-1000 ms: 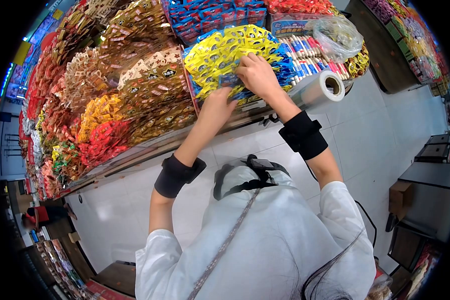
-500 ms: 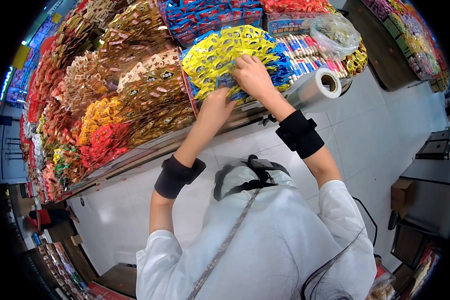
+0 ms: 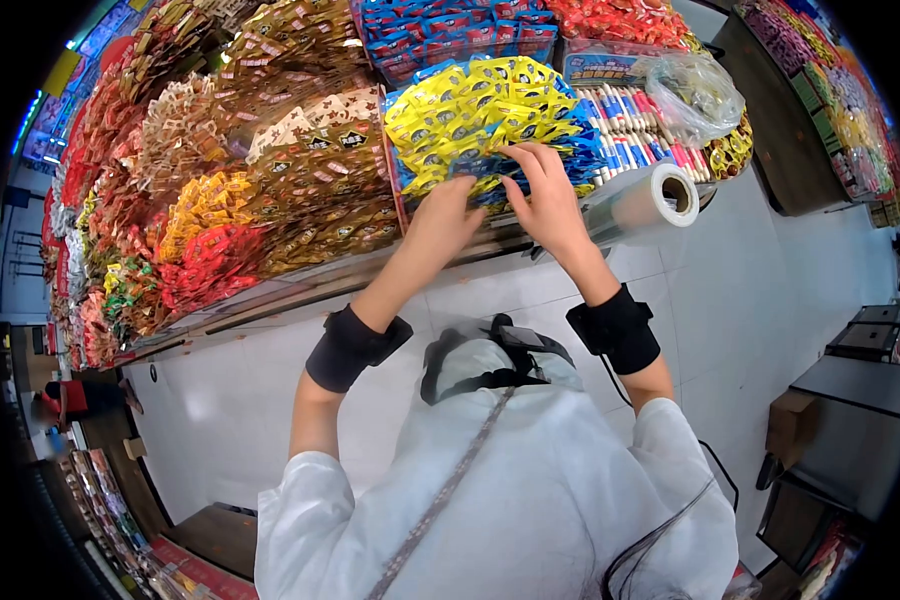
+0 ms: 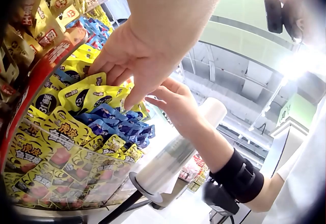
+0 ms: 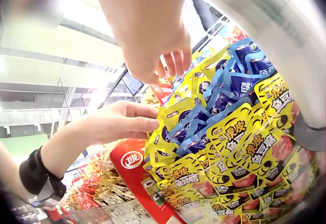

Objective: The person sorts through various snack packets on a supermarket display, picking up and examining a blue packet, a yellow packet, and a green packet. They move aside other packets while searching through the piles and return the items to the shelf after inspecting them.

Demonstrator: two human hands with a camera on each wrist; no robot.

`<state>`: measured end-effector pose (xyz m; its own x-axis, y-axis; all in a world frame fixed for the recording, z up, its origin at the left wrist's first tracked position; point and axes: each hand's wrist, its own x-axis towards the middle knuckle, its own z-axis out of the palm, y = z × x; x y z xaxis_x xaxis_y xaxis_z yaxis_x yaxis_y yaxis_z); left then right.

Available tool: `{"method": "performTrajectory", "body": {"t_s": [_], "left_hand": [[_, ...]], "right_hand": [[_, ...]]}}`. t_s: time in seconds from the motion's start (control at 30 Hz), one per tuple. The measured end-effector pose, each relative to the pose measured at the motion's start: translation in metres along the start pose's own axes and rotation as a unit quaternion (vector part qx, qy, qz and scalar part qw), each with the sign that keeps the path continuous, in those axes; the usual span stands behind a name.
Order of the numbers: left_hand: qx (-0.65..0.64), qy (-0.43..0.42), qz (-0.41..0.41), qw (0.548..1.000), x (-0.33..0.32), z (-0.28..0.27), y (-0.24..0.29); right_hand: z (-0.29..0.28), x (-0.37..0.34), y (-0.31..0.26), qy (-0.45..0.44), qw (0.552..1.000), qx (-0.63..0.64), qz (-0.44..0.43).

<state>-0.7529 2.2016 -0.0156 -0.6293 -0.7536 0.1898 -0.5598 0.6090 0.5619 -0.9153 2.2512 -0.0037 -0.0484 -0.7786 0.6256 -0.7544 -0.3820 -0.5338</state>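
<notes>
yellow packets (image 3: 475,105): small, glossy, flat, bright yellow with dark round emblems; heaped high, overlapping, tilted every way
blue packets (image 5: 224,100): dark blue, paler blue edges, white lettering; mixed in along near and right sides of yellow heap
heap location: in bin at near edge of counter, right by both hands
left hand (image 3: 442,220): touches packets at near left of heap with fingertips; thumb and fingers apart
right hand (image 3: 552,208): held over near right of heap, thumb and fingers apart; contact with packets, cannot tell
print on yellow: 虎皮 and 鱼豆腐, large dark characters, reddish food pictures
red panel (image 5: 145,191): white oval logo, reads 卫龙; just beside heap
clear front wall (image 4: 56,175): yellow printed fronts showing through
blue-and-red packets (image 3: 460,27): in clear-walled bin behind heap
brown packets (image 3: 320,165): piled left of heap; lettering too small to read
wrapped sticks (image 3: 630,122): white, red, blue, in rows at right; clear plastic bag (image 3: 695,92) on top
plastic roll (image 3: 638,205): clear, at near right edge
</notes>
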Motion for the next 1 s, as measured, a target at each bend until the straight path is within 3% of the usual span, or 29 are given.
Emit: {"method": "performTrajectory", "body": {"t_s": [0.2, 0.6, 0.9, 1.0], "left_hand": [[0.011, 0.04, 0.026, 0.999, -0.005, 0.01, -0.005], [0.022, 0.024, -0.034, 0.999, -0.005, 0.009, 0.01], [-0.022, 0.031, -0.053, 0.998, -0.005, 0.003, 0.007], [-0.047, 0.066, 0.008, 0.997, -0.012, -0.01, 0.01]], "right_hand": [[-0.003, -0.03, 0.0, -0.02, 0.996, 0.069, 0.055], [0.012, -0.074, 0.018, -0.067, 0.957, 0.194, 0.207], [0.023, -0.084, 0.024, -0.071, 0.931, 0.245, 0.261], [0.027, -0.084, 0.016, -0.055, 0.919, 0.268, 0.284]]}}
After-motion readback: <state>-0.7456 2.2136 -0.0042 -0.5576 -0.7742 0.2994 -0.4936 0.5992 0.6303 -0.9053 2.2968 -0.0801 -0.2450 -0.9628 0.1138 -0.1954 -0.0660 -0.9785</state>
